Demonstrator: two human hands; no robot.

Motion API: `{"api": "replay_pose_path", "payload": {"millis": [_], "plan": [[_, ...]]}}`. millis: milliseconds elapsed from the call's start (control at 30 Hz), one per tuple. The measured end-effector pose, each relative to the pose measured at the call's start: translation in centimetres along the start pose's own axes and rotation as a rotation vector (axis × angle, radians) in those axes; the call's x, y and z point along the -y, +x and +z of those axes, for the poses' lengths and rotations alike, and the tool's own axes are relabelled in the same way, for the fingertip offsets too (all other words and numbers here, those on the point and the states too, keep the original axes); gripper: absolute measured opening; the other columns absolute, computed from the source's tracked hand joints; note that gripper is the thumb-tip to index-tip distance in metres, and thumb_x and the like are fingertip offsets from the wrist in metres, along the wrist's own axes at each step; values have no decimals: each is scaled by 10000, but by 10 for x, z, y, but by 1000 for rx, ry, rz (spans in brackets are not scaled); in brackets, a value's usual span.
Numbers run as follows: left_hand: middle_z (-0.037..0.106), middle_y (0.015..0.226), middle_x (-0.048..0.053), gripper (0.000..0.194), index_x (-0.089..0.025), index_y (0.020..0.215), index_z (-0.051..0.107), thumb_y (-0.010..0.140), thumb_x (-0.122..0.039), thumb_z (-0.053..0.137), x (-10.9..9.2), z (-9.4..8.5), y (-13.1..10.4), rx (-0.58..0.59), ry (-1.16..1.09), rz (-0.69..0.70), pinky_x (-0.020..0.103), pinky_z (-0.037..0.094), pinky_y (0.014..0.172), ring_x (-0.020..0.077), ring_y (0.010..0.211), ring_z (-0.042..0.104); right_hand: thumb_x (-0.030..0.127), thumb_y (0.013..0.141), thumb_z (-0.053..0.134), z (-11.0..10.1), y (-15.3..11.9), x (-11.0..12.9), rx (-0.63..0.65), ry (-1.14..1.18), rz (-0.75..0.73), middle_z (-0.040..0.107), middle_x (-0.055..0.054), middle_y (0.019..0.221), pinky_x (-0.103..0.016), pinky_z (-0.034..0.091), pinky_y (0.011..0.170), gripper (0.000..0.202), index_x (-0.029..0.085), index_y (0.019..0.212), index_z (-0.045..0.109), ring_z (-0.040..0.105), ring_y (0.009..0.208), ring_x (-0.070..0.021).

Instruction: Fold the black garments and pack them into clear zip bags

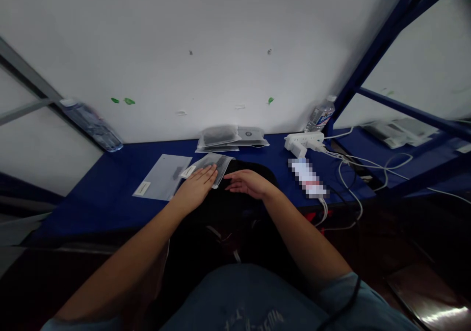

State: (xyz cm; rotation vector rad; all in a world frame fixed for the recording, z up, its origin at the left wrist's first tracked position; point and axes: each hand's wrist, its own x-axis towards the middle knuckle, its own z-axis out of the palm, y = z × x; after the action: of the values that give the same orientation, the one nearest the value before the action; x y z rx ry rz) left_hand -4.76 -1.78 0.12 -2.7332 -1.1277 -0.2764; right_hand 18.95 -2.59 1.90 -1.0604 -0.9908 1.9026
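Note:
My left hand [200, 182] lies flat, fingers stretched, on a translucent plastic bag [213, 161] that has something dark inside and a small white label. Just right of the bag's edge, my right hand [247, 182] hovers with fingers extended and holds nothing that I can see. Below both hands is a black cloth-like item [253, 166], whose kind I cannot make out. Left of the hands, a flat frosted bag [164, 176] with a white label rests on the blue table [121, 174].
Several filled bags [221, 135] are stacked against the wall. At right are a white power strip [303, 138], a phone [308, 178] with cables, and a plastic bottle [322, 114]. Another bottle [91, 124] leans at left. Blue frame posts [371, 41] stand at right.

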Motion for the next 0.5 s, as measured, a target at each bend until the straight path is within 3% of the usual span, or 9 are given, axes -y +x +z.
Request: {"api": "replay_pose_path", "payload": {"millis": [167,333,500], "plan": [[400,1587,153,534,-117,1496,459,974,-123,349,-6,0,2,-66,-32,-13,476,323,1222,248,1491,360,69,702,612,7,7,-8,-1,194,-114,725,-34,796,-312,523,936,267,153,902,768,687,817,-133],[398,1589,152,518,-120,1500,453,995,-149,343,-9,3,3,-49,-46,-4,493,298,1229,256,1505,329,47,621,563,16,12,-14,99,37,-92,763,-27,960,-255,507,800,407,204,925,781,665,871,-144],[382,1599,154,496,-139,1509,441,1021,-190,369,-12,2,1,-58,-62,32,500,299,1225,262,1517,299,81,595,539,13,10,-8,136,60,-123,759,-47,1086,-229,481,708,484,215,996,774,666,903,-167]]}}
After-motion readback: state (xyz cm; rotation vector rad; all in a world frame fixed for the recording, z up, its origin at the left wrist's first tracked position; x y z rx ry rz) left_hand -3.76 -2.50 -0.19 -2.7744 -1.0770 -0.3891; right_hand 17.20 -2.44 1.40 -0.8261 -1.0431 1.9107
